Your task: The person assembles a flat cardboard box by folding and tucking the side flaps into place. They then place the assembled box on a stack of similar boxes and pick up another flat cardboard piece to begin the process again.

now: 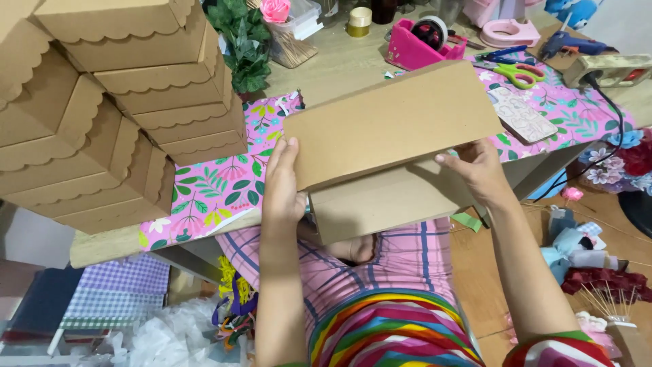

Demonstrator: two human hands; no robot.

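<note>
Both hands gripping flat brown cardboard box blank point(390, 129) above lap: left hand point(282, 180) clamps left edge, right hand point(475, 170) right edge. One flap folded under, rest unfolded. Finished scalloped boxes point(115, 109) stacked left of grip.

Bright, even indoor light, soft shadows, sharp focus, slight edge distortion.

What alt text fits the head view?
Both hands, left hand and right hand, hold a flat brown cardboard piece over a floral pink table cover. Stacked scalloped cardboard boxes stand left; green-handled scissors lie behind.
</note>
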